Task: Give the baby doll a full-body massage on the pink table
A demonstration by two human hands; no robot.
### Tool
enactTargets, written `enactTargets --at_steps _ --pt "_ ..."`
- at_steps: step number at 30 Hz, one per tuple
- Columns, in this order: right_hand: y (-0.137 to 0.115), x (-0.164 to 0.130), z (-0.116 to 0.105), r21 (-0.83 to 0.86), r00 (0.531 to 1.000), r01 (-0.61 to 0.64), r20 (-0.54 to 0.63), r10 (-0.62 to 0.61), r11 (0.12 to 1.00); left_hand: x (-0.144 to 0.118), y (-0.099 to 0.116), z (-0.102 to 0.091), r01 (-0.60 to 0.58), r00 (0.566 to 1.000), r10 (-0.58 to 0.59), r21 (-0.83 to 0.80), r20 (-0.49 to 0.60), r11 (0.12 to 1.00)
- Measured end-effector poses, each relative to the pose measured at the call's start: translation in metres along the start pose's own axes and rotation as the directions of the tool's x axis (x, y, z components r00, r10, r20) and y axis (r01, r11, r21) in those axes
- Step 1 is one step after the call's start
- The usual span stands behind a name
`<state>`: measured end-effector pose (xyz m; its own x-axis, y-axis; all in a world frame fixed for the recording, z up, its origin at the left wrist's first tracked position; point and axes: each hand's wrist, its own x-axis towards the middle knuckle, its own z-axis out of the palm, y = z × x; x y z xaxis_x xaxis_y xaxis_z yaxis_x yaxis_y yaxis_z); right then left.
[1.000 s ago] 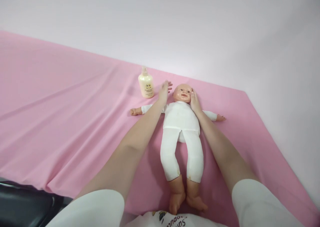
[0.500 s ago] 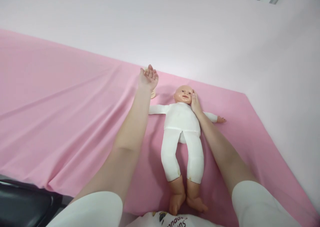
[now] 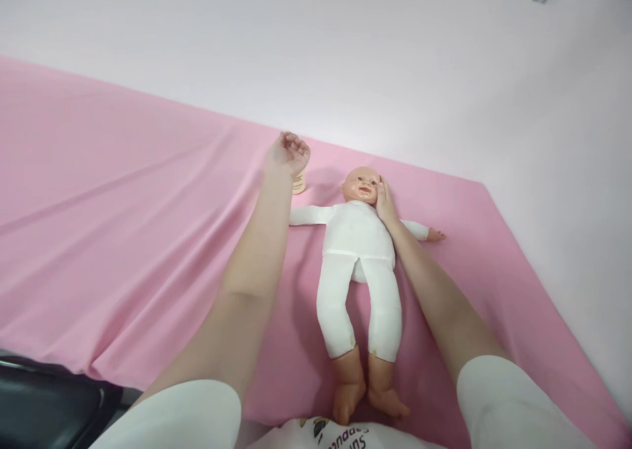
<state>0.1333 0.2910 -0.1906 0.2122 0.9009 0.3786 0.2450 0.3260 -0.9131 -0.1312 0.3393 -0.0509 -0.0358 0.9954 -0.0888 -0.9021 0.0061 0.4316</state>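
Observation:
A baby doll (image 3: 359,238) in white clothes lies face up on the pink sheet (image 3: 123,238), feet toward me. My right hand (image 3: 384,205) rests flat against the side of the doll's head, fingers along its cheek. My left hand (image 3: 290,154) reaches past the doll's outstretched arm, its fingers curled over the top of a cream lotion bottle (image 3: 299,185). Only the bottle's base shows below the hand.
The pink sheet covers the surface out to a pale wall (image 3: 395,60) behind it. The sheet's right edge (image 3: 533,264) runs diagonally near the doll's hand. A black object (image 3: 44,403) sits at the lower left corner.
My left hand left the doll's head, moved left over the lotion bottle, then lowered and curled onto its top. The right hand and doll stayed put.

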Motion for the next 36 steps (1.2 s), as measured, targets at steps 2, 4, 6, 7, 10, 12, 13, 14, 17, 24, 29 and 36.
enactTargets --at_steps 2,4,6,7,10,12,13,14,17,24,29,36 --pt "0.000 0.000 0.000 0.000 1.000 0.010 0.006 -0.010 1.000 -0.006 -0.001 0.005 0.030 1.000 -0.030 -0.028 -0.001 0.999" --pt "-0.001 0.000 -0.001 -0.002 1.000 0.010 0.011 -0.010 1.000 -0.012 -0.001 0.009 0.047 0.999 -0.047 -0.040 0.003 0.998" --pt "-0.003 0.000 -0.001 -0.008 1.000 -0.001 0.004 0.001 1.000 -0.018 0.000 0.013 0.058 0.998 -0.058 -0.050 -0.001 0.997" --pt "-0.003 0.000 -0.001 -0.010 1.000 -0.007 0.000 0.007 1.000 -0.021 0.000 0.014 0.062 0.998 -0.062 -0.054 -0.004 0.997" --pt "-0.004 -0.001 0.000 -0.009 1.000 -0.015 -0.002 0.015 1.000 -0.024 0.001 0.016 0.063 0.998 -0.064 -0.072 -0.003 0.995" --pt "-0.004 -0.001 0.000 -0.009 1.000 -0.010 0.002 0.010 1.000 -0.023 0.002 0.015 0.049 0.999 -0.048 -0.078 0.007 0.996" --pt "-0.004 -0.001 0.001 -0.007 1.000 -0.006 0.001 0.006 1.000 -0.022 0.002 0.015 0.039 0.999 -0.038 -0.075 0.015 0.996" --pt "-0.004 -0.001 0.002 -0.003 1.000 -0.002 -0.004 0.002 1.000 -0.020 0.003 0.014 0.031 0.999 -0.030 -0.069 0.026 0.997" --pt "-0.003 -0.001 0.003 0.022 1.000 0.000 -0.030 0.001 1.000 -0.016 0.003 0.013 0.028 0.999 -0.026 -0.059 0.042 0.998" --pt "-0.006 -0.001 0.002 0.002 1.000 -0.001 -0.023 0.001 1.000 -0.014 0.002 0.010 0.010 0.998 -0.011 0.015 0.059 1.000" --pt "-0.008 -0.002 0.001 0.004 1.000 0.014 -0.009 -0.013 1.000 -0.014 0.003 0.009 0.030 0.997 -0.030 -0.010 0.067 0.999" --pt "0.000 0.000 0.002 -0.001 1.000 0.018 -0.019 -0.018 1.000 -0.008 0.004 0.007 0.036 0.996 -0.038 0.026 0.077 0.999"
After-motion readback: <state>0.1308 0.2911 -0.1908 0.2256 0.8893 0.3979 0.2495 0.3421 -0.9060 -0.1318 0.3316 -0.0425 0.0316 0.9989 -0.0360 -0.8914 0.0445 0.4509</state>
